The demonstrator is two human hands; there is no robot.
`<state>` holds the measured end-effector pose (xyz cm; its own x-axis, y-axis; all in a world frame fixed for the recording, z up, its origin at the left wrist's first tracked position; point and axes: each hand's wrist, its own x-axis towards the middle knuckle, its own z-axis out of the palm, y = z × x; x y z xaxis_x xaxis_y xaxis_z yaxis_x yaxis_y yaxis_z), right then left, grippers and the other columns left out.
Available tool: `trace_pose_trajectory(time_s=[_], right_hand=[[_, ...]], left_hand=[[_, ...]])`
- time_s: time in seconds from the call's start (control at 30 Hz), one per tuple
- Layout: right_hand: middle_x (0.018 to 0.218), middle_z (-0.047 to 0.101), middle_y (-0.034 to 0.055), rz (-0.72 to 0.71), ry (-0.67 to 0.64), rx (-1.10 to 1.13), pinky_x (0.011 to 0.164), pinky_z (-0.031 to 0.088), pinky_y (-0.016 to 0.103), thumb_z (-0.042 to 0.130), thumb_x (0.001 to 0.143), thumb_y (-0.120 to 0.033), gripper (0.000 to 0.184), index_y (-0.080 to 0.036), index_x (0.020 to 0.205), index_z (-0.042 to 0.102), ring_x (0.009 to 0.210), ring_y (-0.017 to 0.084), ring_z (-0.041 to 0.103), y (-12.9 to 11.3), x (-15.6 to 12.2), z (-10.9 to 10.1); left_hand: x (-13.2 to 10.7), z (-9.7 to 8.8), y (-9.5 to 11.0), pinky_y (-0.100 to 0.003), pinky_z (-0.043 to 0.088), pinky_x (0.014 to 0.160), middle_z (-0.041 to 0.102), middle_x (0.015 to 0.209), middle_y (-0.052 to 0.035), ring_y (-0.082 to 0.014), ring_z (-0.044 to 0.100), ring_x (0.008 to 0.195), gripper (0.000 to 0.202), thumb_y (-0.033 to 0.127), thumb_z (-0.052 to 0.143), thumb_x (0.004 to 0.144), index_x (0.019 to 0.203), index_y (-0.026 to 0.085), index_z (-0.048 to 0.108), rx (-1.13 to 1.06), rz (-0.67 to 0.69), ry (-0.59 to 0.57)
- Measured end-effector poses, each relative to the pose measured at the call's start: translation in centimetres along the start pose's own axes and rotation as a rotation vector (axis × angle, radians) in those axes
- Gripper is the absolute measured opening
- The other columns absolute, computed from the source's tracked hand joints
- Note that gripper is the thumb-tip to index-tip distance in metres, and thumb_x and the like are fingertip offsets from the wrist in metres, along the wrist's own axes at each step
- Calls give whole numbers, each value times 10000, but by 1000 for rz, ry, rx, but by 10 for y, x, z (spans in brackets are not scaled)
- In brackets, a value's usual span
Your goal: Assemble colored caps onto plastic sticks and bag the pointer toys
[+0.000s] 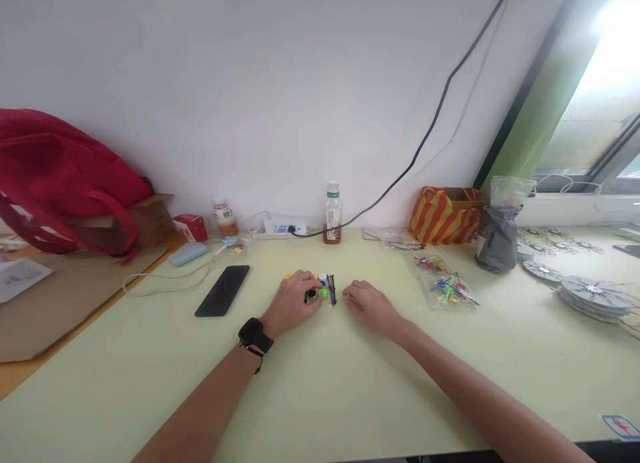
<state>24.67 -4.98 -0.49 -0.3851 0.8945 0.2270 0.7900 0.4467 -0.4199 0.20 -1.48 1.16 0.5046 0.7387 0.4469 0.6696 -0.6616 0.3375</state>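
My left hand (294, 301), with a ring and a black watch (251, 331) on its wrist, curls around small coloured plastic pieces. Its thumb and forefinger close around a dark round piece (311, 293) and a bright green piece (323, 292). Right beside these lies a bundle of thin coloured sticks (332, 291) in blue, red, black and green. A white round piece (323, 278) sits behind, and bits of yellow show past the knuckles. Just right of the sticks, my right hand (371, 306) rests loosely bent, its fingertips apart from them and nothing visible in it.
A black phone (223, 291) lies to the left. At the wall stand a bottle (333, 213), a power strip (280, 228) and a striped bag (443, 216). Clear packets of coloured parts (450, 288) and stacked grey discs (595, 295) lie right; a red backpack (70, 169) sits left.
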Motion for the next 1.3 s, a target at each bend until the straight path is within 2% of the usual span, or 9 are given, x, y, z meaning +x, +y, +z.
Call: trace_pose_trajectory(time_s=[0.17,0.37,0.57,0.8,0.9,1.03,1.17,1.23,1.3], right_hand=[[1019,686,54,103,48,-5,774,420,285,549,983,-174,124,-202,975,669,963,189,622,-1,33,14],[1004,682,50,123,48,-48,718,378,281,563,964,-131,128,-206,934,663,924,184,618,-4,42,24],[992,678,99,88,42,-122,788,382,335,512,974,-93,197,-195,874,649,972,240,605,4,47,12],[1034,672,58,43,75,-49,830,428,315,530,975,-149,117,-216,914,604,1003,208,600,17,35,-9],[997,655,46,24,156,94,821,445,311,507,993,-207,87,-220,924,559,942,191,593,24,20,-18],[728,524,-30,104,179,407,611,390,292,483,1008,-335,135,-232,932,526,644,162,474,27,-9,-28],[775,503,-27,121,105,672,575,363,279,498,1011,-456,254,-233,1092,587,635,141,430,18,-33,-38],[746,484,-32,121,69,795,560,353,282,536,994,-509,298,-230,1058,619,609,133,421,12,-38,-41],[773,512,-15,115,94,868,574,374,292,622,946,-534,318,-221,987,663,624,132,451,8,-39,-44]], left_hand=[[-1,4,2,-385,493,873,702,1030,-59,-250,623,1015,151,282,665,921,1025,244,767,13,27,-10],[-1,3,3,-390,492,875,692,1014,-64,-258,612,1021,139,276,656,933,1015,236,762,-13,36,-14],[0,2,5,-383,484,877,696,1024,-57,-250,609,1008,104,220,672,902,989,228,728,-55,37,15],[1,-3,10,-371,479,869,724,958,-39,-240,604,973,67,249,694,882,944,227,687,-110,-8,66],[2,-4,15,-335,485,787,708,876,-18,-206,609,862,94,296,714,877,924,224,676,-212,-74,58],[3,4,26,-275,511,680,702,850,-5,-147,608,722,158,344,726,884,938,204,679,-543,-127,-31],[3,12,39,-287,575,754,726,936,-47,-149,658,768,286,392,810,822,997,176,744,-759,-188,-76],[4,12,43,-308,595,798,731,938,-60,-165,685,806,333,385,859,774,998,162,754,-845,-220,-108],[4,11,44,-331,609,831,734,945,-67,-183,707,847,399,365,897,730,1033,154,746,-932,-259,-138]])
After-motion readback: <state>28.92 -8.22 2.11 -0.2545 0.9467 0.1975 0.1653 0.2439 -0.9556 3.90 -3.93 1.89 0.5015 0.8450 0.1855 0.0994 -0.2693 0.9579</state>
